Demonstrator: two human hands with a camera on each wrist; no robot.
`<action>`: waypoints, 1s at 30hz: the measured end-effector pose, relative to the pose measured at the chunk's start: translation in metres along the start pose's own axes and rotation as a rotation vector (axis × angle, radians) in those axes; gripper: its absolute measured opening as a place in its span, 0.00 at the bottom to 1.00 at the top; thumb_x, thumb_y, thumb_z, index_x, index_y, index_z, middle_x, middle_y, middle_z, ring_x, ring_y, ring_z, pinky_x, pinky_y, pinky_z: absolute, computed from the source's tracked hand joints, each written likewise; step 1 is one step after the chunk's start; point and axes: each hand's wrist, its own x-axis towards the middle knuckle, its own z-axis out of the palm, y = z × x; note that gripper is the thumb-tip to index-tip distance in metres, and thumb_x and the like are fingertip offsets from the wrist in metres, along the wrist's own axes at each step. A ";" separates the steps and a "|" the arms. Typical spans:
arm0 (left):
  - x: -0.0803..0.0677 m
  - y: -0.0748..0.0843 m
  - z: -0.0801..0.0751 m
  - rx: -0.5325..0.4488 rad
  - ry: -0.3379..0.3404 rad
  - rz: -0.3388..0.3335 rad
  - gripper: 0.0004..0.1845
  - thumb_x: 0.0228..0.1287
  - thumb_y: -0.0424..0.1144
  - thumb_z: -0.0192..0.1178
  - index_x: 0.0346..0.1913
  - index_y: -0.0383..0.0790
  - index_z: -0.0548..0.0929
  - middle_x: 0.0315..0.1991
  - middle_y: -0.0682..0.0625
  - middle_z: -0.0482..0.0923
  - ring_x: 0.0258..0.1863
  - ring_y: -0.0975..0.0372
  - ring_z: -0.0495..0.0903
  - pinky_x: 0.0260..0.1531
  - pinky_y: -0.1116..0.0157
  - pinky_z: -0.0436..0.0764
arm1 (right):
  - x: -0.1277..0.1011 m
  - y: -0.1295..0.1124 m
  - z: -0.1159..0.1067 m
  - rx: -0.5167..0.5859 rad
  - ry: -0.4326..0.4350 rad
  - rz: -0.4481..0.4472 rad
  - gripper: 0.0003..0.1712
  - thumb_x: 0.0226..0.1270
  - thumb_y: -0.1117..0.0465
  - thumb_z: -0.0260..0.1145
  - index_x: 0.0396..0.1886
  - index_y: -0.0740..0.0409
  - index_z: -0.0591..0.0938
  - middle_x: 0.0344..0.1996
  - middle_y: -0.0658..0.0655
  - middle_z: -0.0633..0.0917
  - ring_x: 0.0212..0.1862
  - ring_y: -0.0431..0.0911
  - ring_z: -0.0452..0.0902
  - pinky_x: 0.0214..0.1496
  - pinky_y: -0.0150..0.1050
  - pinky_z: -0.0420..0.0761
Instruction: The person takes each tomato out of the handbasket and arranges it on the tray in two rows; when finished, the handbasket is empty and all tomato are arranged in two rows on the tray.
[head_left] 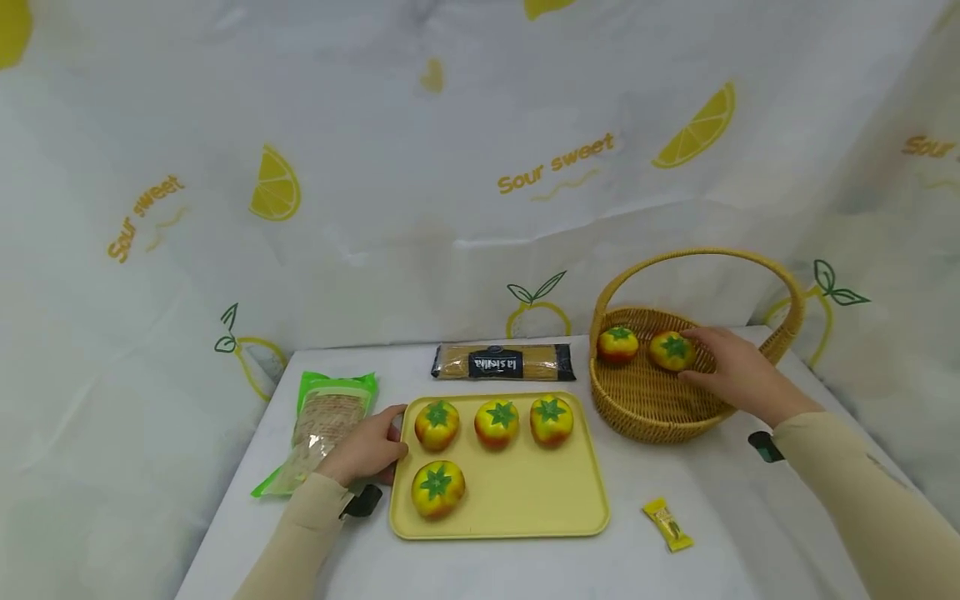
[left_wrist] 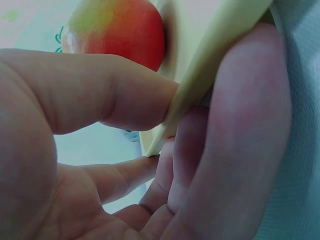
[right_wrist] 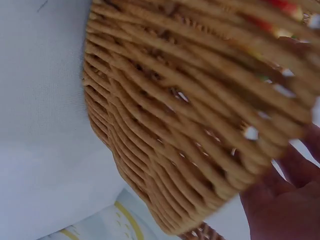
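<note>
My left hand point(head_left: 366, 447) pinches the left rim of a pale yellow tray point(head_left: 525, 507); the left wrist view shows thumb and fingers on both sides of the rim point(left_wrist: 200, 65). Several yellow-red persimmons with green star-shaped tops sit on the tray, one of them at the front left point(head_left: 438, 490). Reaching over the right side of a wicker basket point(head_left: 645, 425), my right hand point(head_left: 731, 371) holds a persimmon point(head_left: 670, 352) between thumb and fingers, inside the basket. Another persimmon point(head_left: 618, 346) lies to its left. In the right wrist view the woven wall point(right_wrist: 190, 110) hides most of that grip.
A pasta packet point(head_left: 502, 362) lies behind the tray. On the left, a green-edged clear food bag point(head_left: 330, 417) lies close by my left hand. A small yellow wrapped packet point(head_left: 667, 524) is at the front right. The basket's tall handle point(head_left: 705, 252) arches above it.
</note>
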 end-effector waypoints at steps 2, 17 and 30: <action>-0.002 -0.003 0.000 -0.002 0.003 -0.005 0.39 0.68 0.32 0.64 0.82 0.44 0.67 0.44 0.44 0.78 0.27 0.56 0.83 0.24 0.63 0.89 | 0.006 0.004 0.004 0.014 -0.005 -0.001 0.42 0.73 0.55 0.74 0.78 0.70 0.69 0.73 0.80 0.71 0.72 0.77 0.67 0.72 0.77 0.70; -0.007 -0.005 0.002 0.003 0.013 0.020 0.39 0.67 0.32 0.64 0.81 0.42 0.68 0.44 0.44 0.78 0.27 0.56 0.82 0.23 0.63 0.89 | 0.029 0.021 0.022 0.058 -0.070 0.053 0.45 0.73 0.58 0.74 0.81 0.70 0.64 0.76 0.81 0.65 0.72 0.79 0.66 0.73 0.77 0.70; 0.000 -0.001 0.003 -0.007 0.019 0.020 0.39 0.66 0.32 0.65 0.81 0.43 0.68 0.44 0.43 0.77 0.28 0.56 0.82 0.23 0.63 0.89 | 0.032 0.025 0.024 0.091 -0.058 0.086 0.41 0.73 0.57 0.74 0.78 0.69 0.68 0.73 0.82 0.70 0.70 0.78 0.70 0.71 0.77 0.73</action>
